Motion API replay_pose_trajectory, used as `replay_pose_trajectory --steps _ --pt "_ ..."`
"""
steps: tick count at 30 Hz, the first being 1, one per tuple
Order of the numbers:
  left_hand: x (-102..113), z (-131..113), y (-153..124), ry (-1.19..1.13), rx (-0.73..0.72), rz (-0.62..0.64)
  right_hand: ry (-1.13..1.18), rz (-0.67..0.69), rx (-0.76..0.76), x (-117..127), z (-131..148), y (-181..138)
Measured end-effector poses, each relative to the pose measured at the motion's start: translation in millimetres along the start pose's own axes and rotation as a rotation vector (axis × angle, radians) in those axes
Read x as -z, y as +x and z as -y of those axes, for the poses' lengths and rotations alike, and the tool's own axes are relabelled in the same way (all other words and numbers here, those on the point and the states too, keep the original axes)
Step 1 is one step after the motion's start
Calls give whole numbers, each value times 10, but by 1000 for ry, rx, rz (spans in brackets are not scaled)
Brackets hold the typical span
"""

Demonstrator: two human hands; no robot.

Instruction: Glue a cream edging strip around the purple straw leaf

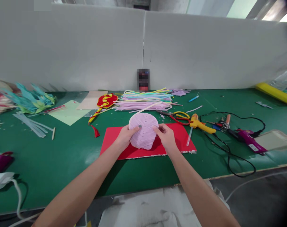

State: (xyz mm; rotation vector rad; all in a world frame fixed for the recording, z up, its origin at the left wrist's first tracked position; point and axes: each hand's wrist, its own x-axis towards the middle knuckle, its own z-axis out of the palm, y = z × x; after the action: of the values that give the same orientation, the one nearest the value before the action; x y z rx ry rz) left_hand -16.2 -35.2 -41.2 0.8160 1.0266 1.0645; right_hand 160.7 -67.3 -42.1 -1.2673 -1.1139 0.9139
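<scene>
Both hands hold a rounded, leaf-like panel point(144, 134) of lilac pipe cleaners laid in slanting rows, raised over a red board point(115, 145). A pale cream pipe cleaner point(143, 109) follows its upper left edge, with a loose end stretching up and right. My left hand point(126, 135) grips the left side, thumb pressed on the front. On the right edge, my right hand point(165, 135) pinches with thumb and finger. Behind the panel lies a pile of lilac, yellow and teal pipe cleaners point(143, 102).
Red-and-yellow-handled cutting tools point(181, 117), a yellow glue gun point(201, 124) and a purple corded tool point(251, 140) lie at right. A red-and-yellow fan-shaped ornament point(106, 101), a pale green sheet point(69, 113) and clear glue sticks point(33, 124) lie left. A grey partition point(86, 47) stands behind.
</scene>
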Motion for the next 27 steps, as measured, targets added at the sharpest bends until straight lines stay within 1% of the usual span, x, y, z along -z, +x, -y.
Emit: replay_pose_trajectory --steps 9,15,19,27 --pt "21 32 -8 113 -16 39 2 -19 0 -3 -7 0" --pt "3 18 -53 188 -20 37 7 -22 1 5 0 -8" --pt "-2 12 -50 158 -10 27 29 -16 6 1 7 -7" --pt "-34 -41 -32 -8 -4 -51 74 34 35 -37 -4 0"
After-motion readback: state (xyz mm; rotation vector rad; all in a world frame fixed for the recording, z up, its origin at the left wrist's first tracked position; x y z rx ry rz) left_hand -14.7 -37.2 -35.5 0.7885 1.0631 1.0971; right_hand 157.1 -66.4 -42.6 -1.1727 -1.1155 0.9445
